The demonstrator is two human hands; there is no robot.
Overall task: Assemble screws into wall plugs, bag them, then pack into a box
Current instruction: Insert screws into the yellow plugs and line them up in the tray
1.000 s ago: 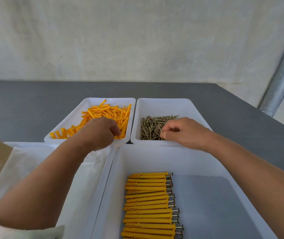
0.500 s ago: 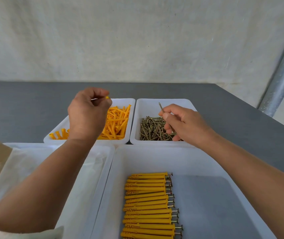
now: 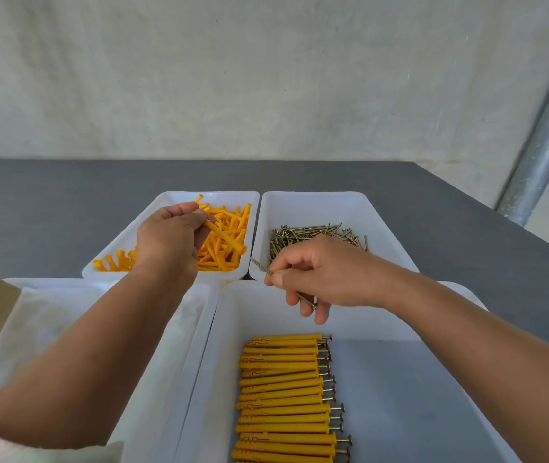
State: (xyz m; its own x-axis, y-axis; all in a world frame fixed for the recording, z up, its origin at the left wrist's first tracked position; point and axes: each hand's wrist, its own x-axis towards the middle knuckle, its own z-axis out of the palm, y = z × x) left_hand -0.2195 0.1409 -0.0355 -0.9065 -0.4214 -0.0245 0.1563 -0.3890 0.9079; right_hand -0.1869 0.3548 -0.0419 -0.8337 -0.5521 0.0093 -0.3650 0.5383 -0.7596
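Left hand [image 3: 169, 238] pinching orange wall plug [image 3: 224, 236] above far-left tray [image 3: 233, 194] of loose plugs. Right hand [image 3: 319, 279] pinching screw [image 3: 261, 266] over near edge of far-right screw tray [image 3: 316, 203]. Screw tip close to plug, not touching. Assembled plugs [image 3: 283, 392] lined up in near-right tray [image 3: 416, 396].

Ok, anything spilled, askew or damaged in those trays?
Nothing stands out. Loose plugs and screws lie inside their trays, assembled plugs in a tidy row; left hand holds a plug, right hand a screw.
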